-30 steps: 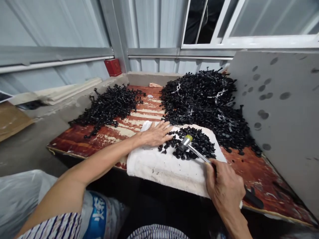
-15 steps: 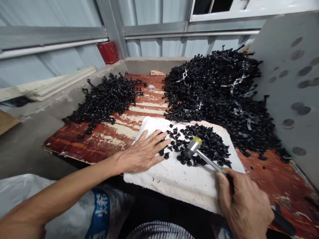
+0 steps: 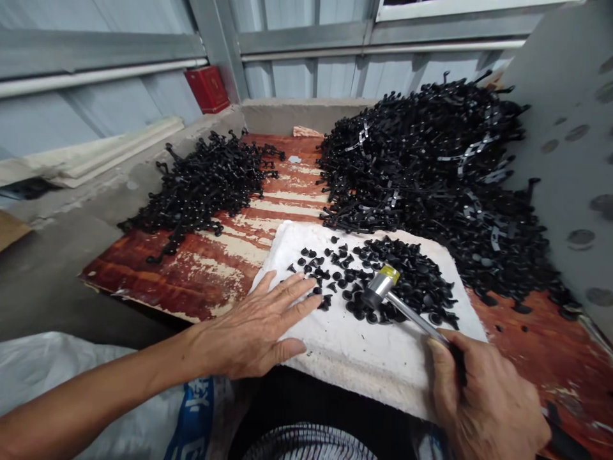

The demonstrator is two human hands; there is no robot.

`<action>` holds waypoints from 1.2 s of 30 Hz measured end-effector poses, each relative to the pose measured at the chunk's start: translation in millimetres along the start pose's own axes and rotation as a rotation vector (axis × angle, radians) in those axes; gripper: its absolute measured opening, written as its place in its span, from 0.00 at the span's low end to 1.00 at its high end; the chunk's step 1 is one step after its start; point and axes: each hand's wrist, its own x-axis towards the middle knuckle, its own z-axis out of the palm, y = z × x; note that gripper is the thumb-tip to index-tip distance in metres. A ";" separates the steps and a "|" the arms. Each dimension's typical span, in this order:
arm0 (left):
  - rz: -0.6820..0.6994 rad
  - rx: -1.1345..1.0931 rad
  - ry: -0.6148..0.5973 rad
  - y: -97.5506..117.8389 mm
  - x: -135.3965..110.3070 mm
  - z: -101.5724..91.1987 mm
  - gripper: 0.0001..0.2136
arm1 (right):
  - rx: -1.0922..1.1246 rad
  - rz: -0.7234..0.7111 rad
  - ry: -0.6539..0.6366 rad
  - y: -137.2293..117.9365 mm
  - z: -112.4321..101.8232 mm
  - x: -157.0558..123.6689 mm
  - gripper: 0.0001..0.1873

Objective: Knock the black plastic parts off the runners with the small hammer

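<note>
My right hand (image 3: 488,396) grips the handle of a mallet (image 3: 382,285) with a silver head, one yellow face and one black face. The mallet's head hangs over or rests on a heap of small black round-headed pieces (image 3: 412,268); I cannot tell which. Those pieces lie on a thick white pad (image 3: 354,351). Over the pad's left part, my left hand (image 3: 263,322) is spread flat, palm down, its fingertips beside several scattered black pieces (image 3: 318,268). It holds nothing that I can see.
A large pile of black jointed strips (image 3: 421,153) rises at the back right, against a grey panel (image 3: 582,147). A smaller black pile (image 3: 211,185) lies at the left of the worn red board (image 3: 158,275). A red box (image 3: 207,89) stands in the back corner.
My left hand has drawn back toward me and to the left, uncovering more scattered black pieces. The right hand still holds the mallet over the heap. The camera view has shifted slightly.
</note>
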 end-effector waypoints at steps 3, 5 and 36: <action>0.031 -0.033 0.017 2.6 2.4 -6.9 0.28 | -0.009 -0.043 -0.001 3.6 0.9 -0.7 0.23; 0.016 -0.038 0.014 -1.3 12.1 -12.3 0.29 | -0.025 -0.077 -0.012 6.7 1.4 -0.7 0.24; 0.035 0.036 0.032 -27.6 55.2 -8.8 0.35 | -0.056 -0.055 0.015 -4.2 -6.3 8.3 0.29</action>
